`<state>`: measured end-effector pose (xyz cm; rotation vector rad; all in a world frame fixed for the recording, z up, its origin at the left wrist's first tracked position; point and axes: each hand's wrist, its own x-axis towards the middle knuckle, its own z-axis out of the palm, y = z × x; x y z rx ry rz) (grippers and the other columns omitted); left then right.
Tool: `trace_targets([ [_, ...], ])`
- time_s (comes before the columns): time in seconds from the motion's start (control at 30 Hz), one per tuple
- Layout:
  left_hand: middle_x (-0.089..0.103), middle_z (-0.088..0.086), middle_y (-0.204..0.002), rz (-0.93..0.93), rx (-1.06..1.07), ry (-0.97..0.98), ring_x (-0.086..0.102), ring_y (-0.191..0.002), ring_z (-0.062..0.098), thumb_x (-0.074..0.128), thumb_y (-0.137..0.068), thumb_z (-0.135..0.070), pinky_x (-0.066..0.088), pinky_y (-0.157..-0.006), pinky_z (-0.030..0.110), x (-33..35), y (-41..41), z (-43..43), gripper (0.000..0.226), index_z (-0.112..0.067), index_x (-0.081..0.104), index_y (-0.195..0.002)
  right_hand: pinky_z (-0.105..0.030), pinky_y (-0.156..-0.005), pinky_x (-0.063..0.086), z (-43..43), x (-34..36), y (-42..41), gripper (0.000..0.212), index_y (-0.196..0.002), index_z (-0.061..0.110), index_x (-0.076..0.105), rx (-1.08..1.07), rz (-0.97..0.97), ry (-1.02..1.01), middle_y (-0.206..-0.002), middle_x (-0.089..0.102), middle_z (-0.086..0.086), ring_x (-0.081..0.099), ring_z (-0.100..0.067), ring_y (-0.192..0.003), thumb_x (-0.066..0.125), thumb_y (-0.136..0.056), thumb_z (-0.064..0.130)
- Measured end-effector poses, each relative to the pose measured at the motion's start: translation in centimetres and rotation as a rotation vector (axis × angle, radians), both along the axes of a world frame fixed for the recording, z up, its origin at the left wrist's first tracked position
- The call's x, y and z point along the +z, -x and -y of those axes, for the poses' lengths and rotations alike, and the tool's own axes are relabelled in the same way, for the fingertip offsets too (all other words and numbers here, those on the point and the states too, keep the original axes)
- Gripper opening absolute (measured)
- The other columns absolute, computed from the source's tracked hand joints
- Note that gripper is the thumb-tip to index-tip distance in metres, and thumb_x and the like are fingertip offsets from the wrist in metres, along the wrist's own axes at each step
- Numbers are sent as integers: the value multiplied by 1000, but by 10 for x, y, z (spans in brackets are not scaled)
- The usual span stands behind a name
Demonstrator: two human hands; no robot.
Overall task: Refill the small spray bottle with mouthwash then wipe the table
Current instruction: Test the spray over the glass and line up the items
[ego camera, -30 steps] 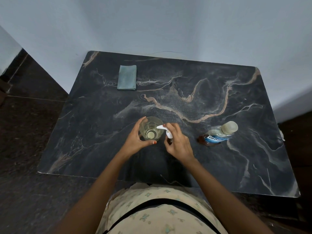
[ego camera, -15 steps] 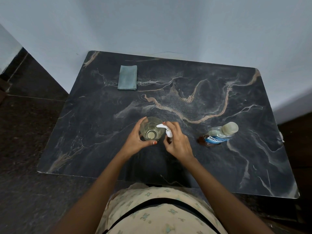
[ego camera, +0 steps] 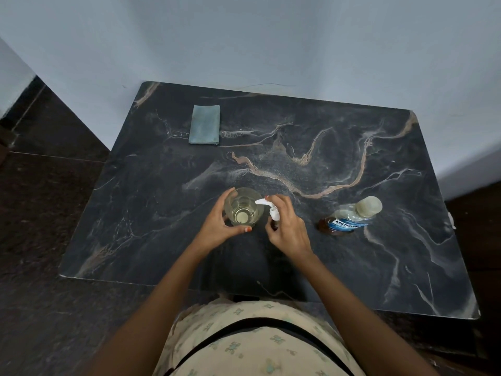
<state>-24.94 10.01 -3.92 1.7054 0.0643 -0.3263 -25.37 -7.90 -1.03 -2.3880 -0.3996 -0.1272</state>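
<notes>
Both hands busy mid-table: left hand [ego camera: 217,230] grips glass [ego camera: 243,207], right hand [ego camera: 288,229] holds spray bottle [ego camera: 272,211] nozzle over rim; slip risks spill.

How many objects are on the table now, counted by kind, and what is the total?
Glass: 1, the clear glass in the left hand
Bottles: 2, the spray bottle in the right hand and the mouthwash bottle
Cloth: 1, the folded cloth
Total: 4
</notes>
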Motion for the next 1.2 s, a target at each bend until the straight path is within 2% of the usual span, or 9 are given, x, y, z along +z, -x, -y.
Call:
trace_targets([
  [0.23, 38, -2, -140, 0, 3, 0, 39, -128, 9, 81, -61, -6, 34, -108, 33, -1, 0, 0, 94, -27, 27, -135, -36, -46, 53, 0, -2, 0, 57, -108, 23, 36, -4, 29, 40, -106, 56, -14, 60, -24, -65, 65, -69, -6],
  [0.43, 39, -3, -140, 1, 7, 4, 40, -128, 8, 81, -47, -37, 36, -104, 27, 1, 1, 1, 99, -36, 29, -131, -37, -55, 54, 1, 0, 0, 64, -118, 30, 30, -5, 6, 16, -120, 51, -13, 60, -24, -71, 62, -74, -2],
  [0.5, 39, -3, -140, -1, 9, 5, 40, -128, 8, 81, -46, -39, 36, -104, 27, 1, 1, 1, 98, -37, 29, -130, -36, -54, 55, 1, 1, 1, 64, -118, 29, 31, 6, 12, 17, -121, 51, -13, 61, -23, -71, 64, -73, -3],
  [0.57, 39, -2, -141, 4, 12, 7, 41, -127, 9, 83, -48, -33, 37, -103, 25, 0, 1, 0, 97, -38, 30, -129, -35, -52, 54, 1, 0, 1, 63, -115, 26, 34, 19, 23, 34, -118, 52, -13, 61, -23, -69, 65, -70, -5],
  [0.67, 39, 0, -141, 13, 15, 18, 41, -126, 8, 84, -56, -12, 39, -96, 12, -1, -1, 1, 93, -34, 30, -129, -35, -45, 53, 0, -2, 1, 59, -109, 23, 37, 17, 28, 70, -109, 55, -15, 61, -24, -65, 67, -67, -7],
  [0.73, 39, -1, -140, 19, 17, 15, 41, -125, 7, 82, -59, -8, 39, -94, 9, -1, -1, 1, 91, -33, 29, -129, -36, -44, 52, 0, -3, 1, 59, -107, 23, 37, 6, 24, 78, -105, 55, -16, 60, -25, -64, 66, -67, -7],
  [0.97, 39, -2, -138, 15, 24, 19, 42, -124, 8, 79, -61, -1, 38, -93, 8, 2, 0, 2, 91, -29, 28, -132, -37, -52, 52, 2, -1, 2, 63, -119, 30, 28, -22, -16, 43, -110, 52, -13, 59, -26, -65, 61, -75, -1],
  [1.1, 40, -3, -138, 7, 26, 28, 41, -126, 10, 79, -61, -1, 36, -99, 19, 1, 0, 2, 91, -31, 28, -130, -38, -47, 53, 1, -2, 2, 58, -111, 25, 33, 3, 3, 65, -107, 53, -15, 59, -25, -63, 63, -72, -4],
  [1.2, 39, -3, -139, 7, 21, 21, 40, -126, 9, 80, -61, -3, 35, -99, 20, 2, 0, 2, 91, -33, 28, -130, -39, -46, 53, 2, -3, 2, 55, -107, 23, 35, 10, -4, 97, -104, 53, -16, 59, -25, -61, 64, -71, -5],
])
